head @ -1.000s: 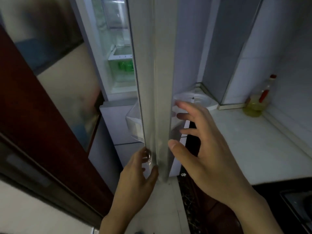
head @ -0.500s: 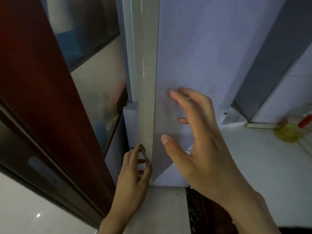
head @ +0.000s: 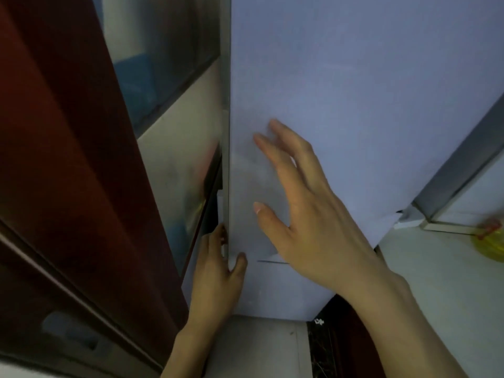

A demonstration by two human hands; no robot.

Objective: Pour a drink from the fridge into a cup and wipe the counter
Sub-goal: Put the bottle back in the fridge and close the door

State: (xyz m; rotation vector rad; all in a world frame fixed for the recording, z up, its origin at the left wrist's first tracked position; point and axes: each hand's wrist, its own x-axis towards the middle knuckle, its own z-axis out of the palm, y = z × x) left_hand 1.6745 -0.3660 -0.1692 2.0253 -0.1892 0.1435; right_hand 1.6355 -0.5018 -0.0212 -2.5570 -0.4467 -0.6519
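Two hands on fridge door: left hand curled round its edge, right hand flat above it, fingers spread. Door seemingly near shut; free left hand first, then press evenly. Drink, cup not in view.

Left hand fingertips hidden behind fridge door edge; yellow bottle blurred, cropped.

The fridge door walls off the way ahead, a red door crowding its left edge; the counter offers room at right.
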